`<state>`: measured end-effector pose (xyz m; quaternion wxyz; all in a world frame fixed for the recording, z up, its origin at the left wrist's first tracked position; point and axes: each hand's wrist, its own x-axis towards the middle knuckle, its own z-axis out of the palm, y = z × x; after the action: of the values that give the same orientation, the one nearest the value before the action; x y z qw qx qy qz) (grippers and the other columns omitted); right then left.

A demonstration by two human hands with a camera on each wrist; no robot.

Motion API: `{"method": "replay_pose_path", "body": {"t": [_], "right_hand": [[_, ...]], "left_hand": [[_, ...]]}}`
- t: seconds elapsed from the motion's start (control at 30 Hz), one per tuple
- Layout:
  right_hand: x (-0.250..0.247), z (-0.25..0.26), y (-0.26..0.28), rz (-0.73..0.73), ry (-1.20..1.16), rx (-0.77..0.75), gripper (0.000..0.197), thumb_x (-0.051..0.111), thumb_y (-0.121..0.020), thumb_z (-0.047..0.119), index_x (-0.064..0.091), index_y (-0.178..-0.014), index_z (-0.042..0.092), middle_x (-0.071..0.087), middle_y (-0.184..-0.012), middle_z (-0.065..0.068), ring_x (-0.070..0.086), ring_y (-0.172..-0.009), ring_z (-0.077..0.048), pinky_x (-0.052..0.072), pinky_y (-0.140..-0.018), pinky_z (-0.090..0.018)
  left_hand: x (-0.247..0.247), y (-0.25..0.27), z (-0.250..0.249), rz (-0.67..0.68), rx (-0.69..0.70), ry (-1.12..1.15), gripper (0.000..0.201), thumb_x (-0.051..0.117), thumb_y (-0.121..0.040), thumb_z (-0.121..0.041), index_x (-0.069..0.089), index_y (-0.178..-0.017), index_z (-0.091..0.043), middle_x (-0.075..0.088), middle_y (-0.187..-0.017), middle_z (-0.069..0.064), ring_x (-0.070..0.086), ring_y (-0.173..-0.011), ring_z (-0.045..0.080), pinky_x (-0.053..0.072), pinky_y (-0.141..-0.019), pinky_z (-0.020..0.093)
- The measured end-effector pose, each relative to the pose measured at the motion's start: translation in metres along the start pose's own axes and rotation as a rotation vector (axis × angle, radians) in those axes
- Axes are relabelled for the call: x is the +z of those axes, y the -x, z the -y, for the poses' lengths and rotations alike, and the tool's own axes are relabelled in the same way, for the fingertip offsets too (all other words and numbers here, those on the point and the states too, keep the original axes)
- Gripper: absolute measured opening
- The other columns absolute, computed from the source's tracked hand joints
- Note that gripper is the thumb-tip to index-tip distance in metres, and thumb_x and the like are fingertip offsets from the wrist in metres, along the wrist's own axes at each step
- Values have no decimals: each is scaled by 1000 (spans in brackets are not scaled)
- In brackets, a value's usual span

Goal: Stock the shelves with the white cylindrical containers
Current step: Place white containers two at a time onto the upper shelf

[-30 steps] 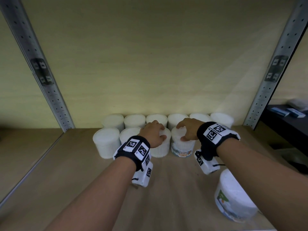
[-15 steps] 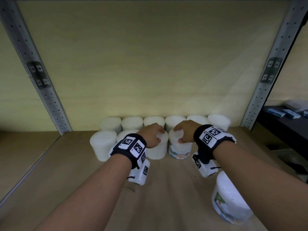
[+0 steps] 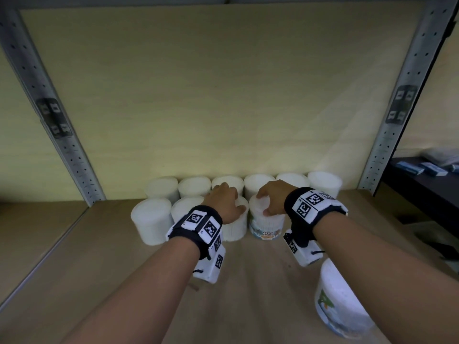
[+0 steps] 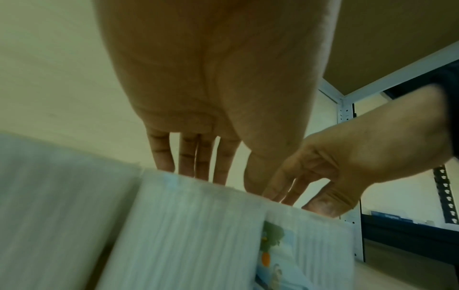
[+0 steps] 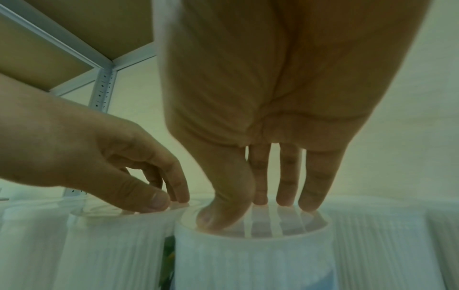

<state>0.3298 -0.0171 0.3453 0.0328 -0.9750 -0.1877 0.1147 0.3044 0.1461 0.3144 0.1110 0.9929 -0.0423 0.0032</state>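
1. Both hands are set from above on containers in the front row. The right hand (image 3: 272,198) has its thumb and fingers curled down onto the lid of the labelled container (image 3: 267,225), fingertips (image 5: 308,206) pressing on the clear top; this grip counts as grasping.
2. The left hand (image 3: 224,203) does the same on the plain container (image 3: 236,227) just beside it, fingers draped over the far rim and thumb at the near edge.
3. These two containers stand upright, touching side by side, long axes vertical, directly under the palms. Behind them the back row (image 3: 258,184) of white containers lines the rear wall, and the front pair sits just before it, close or touching; I cannot tell which.
4. Two more white containers (image 3: 151,222) stand to the left in the front row, next to the left hand's one.
5. One further container (image 3: 335,301) stands near the front edge of the shelf (image 3: 124,256), close under the right forearm, so the right hand is the nearer one for it.
6. Both wrists are bent downward with forearms reaching straight in and roughly parallel. I judge the pair is being seated in line, and the next move likely means letting go and drawing back toward the lone container.
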Motion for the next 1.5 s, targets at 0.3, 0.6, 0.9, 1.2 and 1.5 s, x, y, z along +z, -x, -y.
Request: {"method": "replay_pose_path", "body": {"t": [0.3, 0.6, 0.9, 1.2, 1.5], "right_hand": [[0, 0, 0, 5, 21, -13, 62, 68, -86, 27, 43, -142, 15, 44, -145, -6, 42, -133, -24, 37, -108, -32], [1, 0, 0, 2, 22, -18, 61, 68, -86, 25, 44, -141, 14, 45, -144, -6, 43, -132, -24, 37, -107, -31], [0, 0, 0, 8, 28, -22, 61, 68, -86, 24, 44, -141, 15, 45, -144, -6, 44, -132, -24, 38, -106, -32], [1, 1, -1, 10, 43, -23, 61, 67, -86, 27, 43, -141, 16, 45, -144, -6, 44, -132, -24, 38, -106, -31], [1, 0, -1, 11, 50, -32, 61, 67, -86, 26, 43, -141, 15, 43, -145, -5, 43, -133, -24, 37, -107, -31]], "left_hand": [[-10, 2, 10, 133, 102, 153, 45, 62, -88, -24, 50, -131, -19, 46, -139, 2, 47, -125, 21, 40, -102, 31], [-12, 5, 6, -11, 91, 191, 43, 59, -89, -25, 50, -129, -14, 46, -132, 8, 43, -125, 24, 39, -103, 34], [-1, 4, 5, 0, -13, 28, 51, 56, -88, -43, 51, -128, -12, 45, -131, 9, 42, -123, 26, 42, -100, 42], [-14, 6, 8, 175, 91, 107, 48, 53, -90, -5, 47, -135, -20, 44, -143, 4, 47, -127, 23, 42, -103, 34], [-16, 4, -1, 23, -47, 44, 48, 52, -93, -37, 47, -131, -8, 42, -137, 13, 43, -126, 29, 39, -105, 39]]}}
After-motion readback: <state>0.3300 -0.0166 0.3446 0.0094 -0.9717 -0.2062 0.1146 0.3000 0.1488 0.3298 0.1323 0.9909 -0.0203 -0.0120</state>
